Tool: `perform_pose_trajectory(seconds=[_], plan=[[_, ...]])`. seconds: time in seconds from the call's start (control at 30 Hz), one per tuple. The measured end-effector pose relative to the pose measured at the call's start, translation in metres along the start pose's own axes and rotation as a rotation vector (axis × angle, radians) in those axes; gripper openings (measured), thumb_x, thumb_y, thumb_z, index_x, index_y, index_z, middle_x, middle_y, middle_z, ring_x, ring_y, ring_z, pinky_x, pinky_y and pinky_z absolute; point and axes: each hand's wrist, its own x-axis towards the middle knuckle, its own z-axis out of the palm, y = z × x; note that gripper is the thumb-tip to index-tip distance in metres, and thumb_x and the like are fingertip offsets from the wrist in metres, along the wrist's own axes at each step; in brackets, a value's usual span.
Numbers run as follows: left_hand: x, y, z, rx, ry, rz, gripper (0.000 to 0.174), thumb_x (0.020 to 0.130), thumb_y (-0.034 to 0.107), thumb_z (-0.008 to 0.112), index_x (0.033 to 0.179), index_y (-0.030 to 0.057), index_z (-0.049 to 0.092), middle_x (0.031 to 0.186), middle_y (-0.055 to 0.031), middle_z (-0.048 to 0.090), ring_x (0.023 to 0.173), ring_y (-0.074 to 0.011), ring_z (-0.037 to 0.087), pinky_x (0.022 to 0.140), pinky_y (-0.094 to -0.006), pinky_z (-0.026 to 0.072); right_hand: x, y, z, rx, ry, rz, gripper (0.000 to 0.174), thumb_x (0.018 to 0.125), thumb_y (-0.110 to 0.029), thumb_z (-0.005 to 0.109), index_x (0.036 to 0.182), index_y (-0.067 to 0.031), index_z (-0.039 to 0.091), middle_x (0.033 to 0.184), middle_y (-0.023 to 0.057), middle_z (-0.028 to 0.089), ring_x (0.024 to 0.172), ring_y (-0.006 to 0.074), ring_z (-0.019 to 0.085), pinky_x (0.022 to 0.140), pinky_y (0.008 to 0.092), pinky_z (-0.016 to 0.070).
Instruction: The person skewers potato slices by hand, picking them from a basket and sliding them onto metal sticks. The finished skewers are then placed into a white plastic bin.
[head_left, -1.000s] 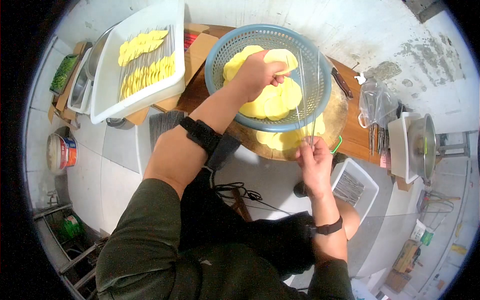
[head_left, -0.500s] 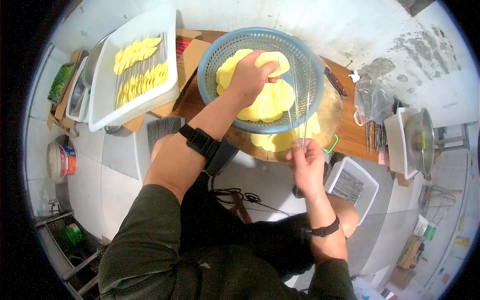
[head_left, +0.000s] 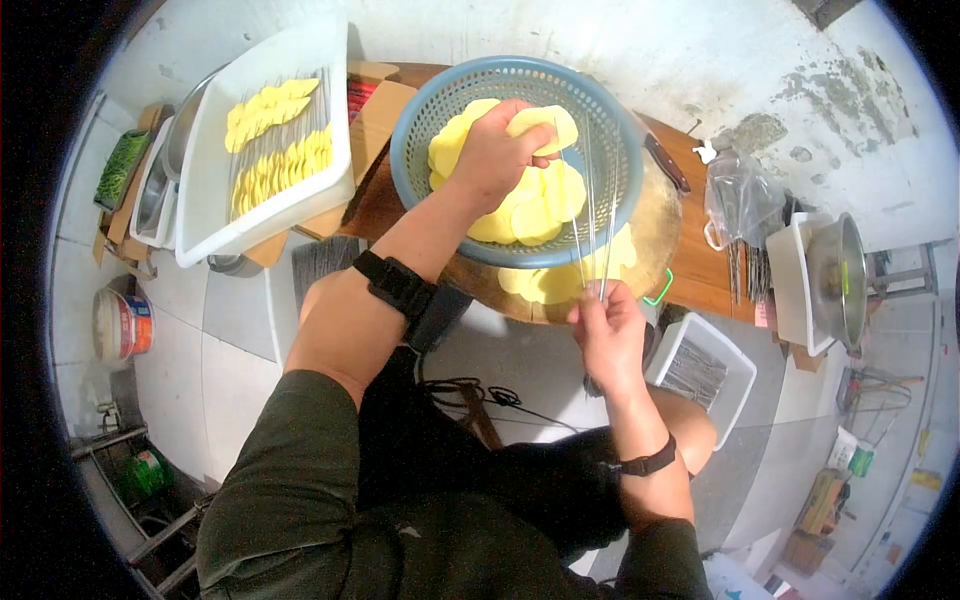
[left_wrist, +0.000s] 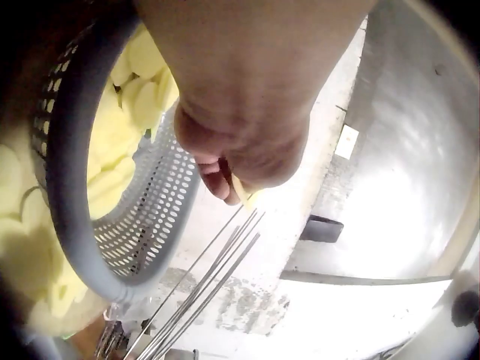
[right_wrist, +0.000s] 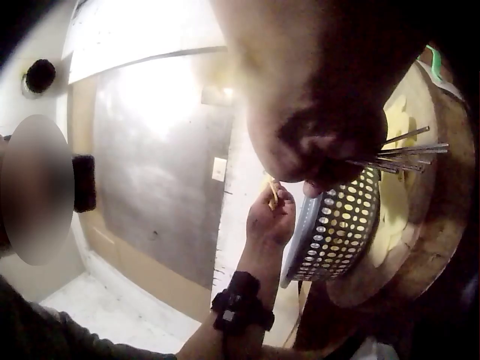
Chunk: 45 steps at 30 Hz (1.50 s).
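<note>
Above the basket point(head_left: 405, 170), my left hand point(head_left: 490, 150) pinches a slice point(head_left: 545, 122), best pierced centrally by skewers point(head_left: 590, 200) gripped in my right hand point(head_left: 608, 335).

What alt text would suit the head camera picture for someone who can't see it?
Seen from above, a person's left hand holds a yellow slice over a blue basket of slices, while the right hand grips a bunch of metal skewers. A white tray of skewered slices sits at left.

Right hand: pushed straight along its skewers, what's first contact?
Probably the blue basket wall, just beyond loose potato slices on the board; right hand pinches skewers. Depth unclear.
</note>
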Motion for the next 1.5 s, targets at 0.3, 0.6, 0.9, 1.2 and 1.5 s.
perform_pose_trajectory(seconds=[0.3, 0.6, 0.9, 1.2, 1.5], plan=[[-0.017, -0.01, 0.004, 0.431, -0.361, -0.118, 0.022, 0.088, 0.015, 0.064, 0.102, -0.0007, 0.06, 0.091, -0.0058, 0.064, 0.079, -0.0131, 0.063, 0.067, -0.0269, 0.0535, 0.021, -0.003, -0.001, 0.074, 0.036, -0.048, 0.011, 0.097, -0.014, 0.051, 0.092, -0.0039, 0.051, 0.068, -0.0002, 0.057, 0.052, 0.0053, 0.047, 0.046, 0.0208, 0.0369], [0.036, 0.0, -0.047, 1.059, -0.422, -0.24, 0.037, 0.081, 0.032, 0.069, 0.094, -0.0024, 0.066, 0.081, -0.0089, 0.067, 0.07, -0.0142, 0.062, 0.063, -0.0298, 0.0504, 0.031, -0.02, -0.041, 0.174, 0.135, -0.136, 0.009, 0.095, -0.012, 0.052, 0.095, -0.0027, 0.053, 0.069, 0.0011, 0.058, 0.052, 0.0054, 0.047, 0.047, 0.0199, 0.0368], [0.023, -0.052, 0.007, 1.771, -0.83, -0.193, 0.043, 0.065, 0.039, 0.081, 0.08, -0.0007, 0.07, 0.085, -0.0179, 0.069, 0.077, -0.0346, 0.066, 0.071, -0.0403, 0.0518, 0.02, -0.024, -0.056, 0.244, 0.153, -0.149, 0.01, 0.096, -0.013, 0.052, 0.092, -0.0035, 0.052, 0.069, 0.0005, 0.058, 0.051, 0.0042, 0.046, 0.046, 0.0196, 0.0344], [0.034, -0.029, -0.021, 1.25, -0.631, -0.339, 0.032, 0.078, 0.025, 0.073, 0.092, -0.0013, 0.062, 0.081, -0.0112, 0.065, 0.069, -0.0192, 0.062, 0.064, -0.0328, 0.0491, 0.015, -0.026, -0.063, 0.279, 0.162, -0.166, 0.012, 0.096, -0.014, 0.053, 0.092, -0.003, 0.054, 0.068, 0.0, 0.058, 0.05, 0.0038, 0.045, 0.045, 0.0202, 0.0342], [-0.011, 0.032, -0.023, 0.432, -0.088, -0.279, 0.03, 0.096, 0.013, 0.051, 0.122, -0.0009, 0.051, 0.1, -0.0097, 0.066, 0.075, -0.0176, 0.067, 0.061, -0.0246, 0.0527, 0.01, -0.019, -0.053, 0.183, 0.081, -0.136, 0.011, 0.095, -0.013, 0.053, 0.091, -0.0029, 0.056, 0.068, -0.0004, 0.058, 0.057, 0.0049, 0.047, 0.05, 0.0204, 0.0369]])
